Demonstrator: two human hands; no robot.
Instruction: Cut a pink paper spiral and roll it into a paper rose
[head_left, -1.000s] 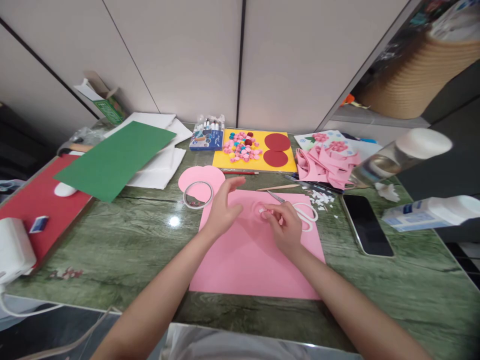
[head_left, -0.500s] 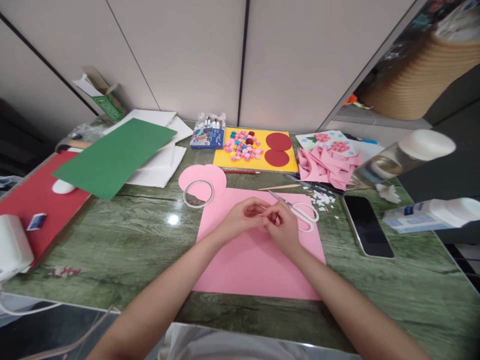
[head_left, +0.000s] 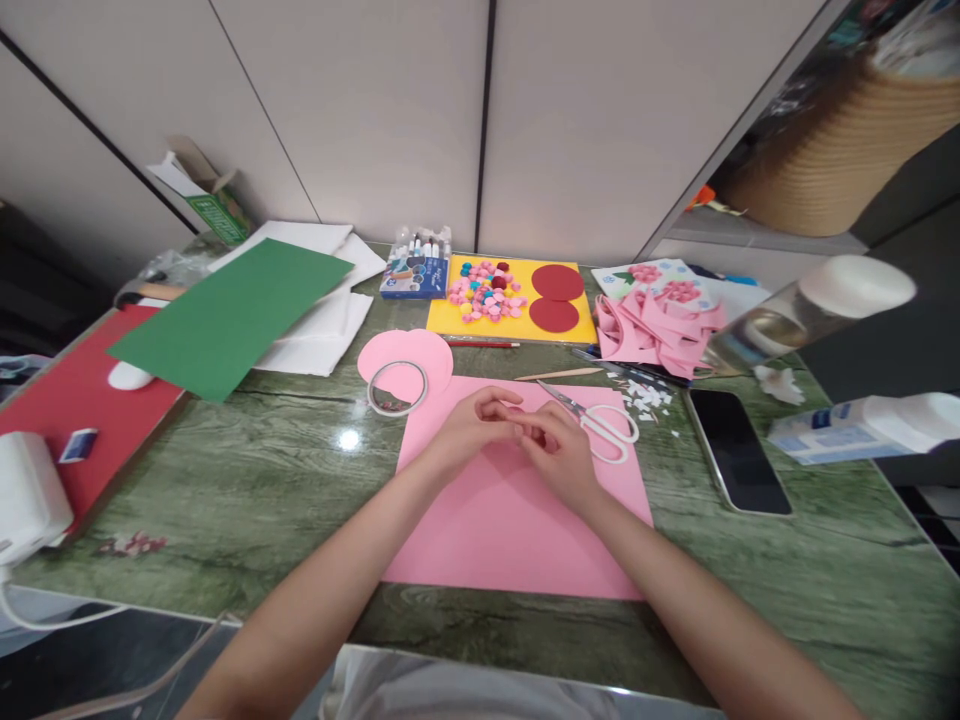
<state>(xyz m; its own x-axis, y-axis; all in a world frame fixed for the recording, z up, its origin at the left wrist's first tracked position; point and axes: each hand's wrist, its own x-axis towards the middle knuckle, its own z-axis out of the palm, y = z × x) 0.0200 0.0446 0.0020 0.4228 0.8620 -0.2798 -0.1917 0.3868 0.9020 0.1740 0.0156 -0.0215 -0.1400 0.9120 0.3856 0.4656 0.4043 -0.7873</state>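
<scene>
My left hand (head_left: 480,430) and my right hand (head_left: 559,452) meet fingertip to fingertip above a sheet of pink paper (head_left: 510,530). Both are closed in a pinch; whatever lies between the fingertips is too small and hidden to make out. White-handled scissors (head_left: 613,432) rest on the paper's upper right, just beyond my right hand. Pink paper circles (head_left: 424,358) overlap near the sheet's upper left corner, with a roll of tape (head_left: 370,390) on top of them.
A yellow sheet (head_left: 480,333) bears several small coloured balls (head_left: 487,292) and red circles (head_left: 555,283). Pink scraps (head_left: 656,330), a phone (head_left: 739,450) and bottles (head_left: 855,428) stand or lie to the right. Green card (head_left: 232,310) and white sheets (head_left: 307,345) lie left.
My fingers have shifted slightly left, and my right hand's fingers have stretched toward my left fingertips. The things on the table have stayed in place.
</scene>
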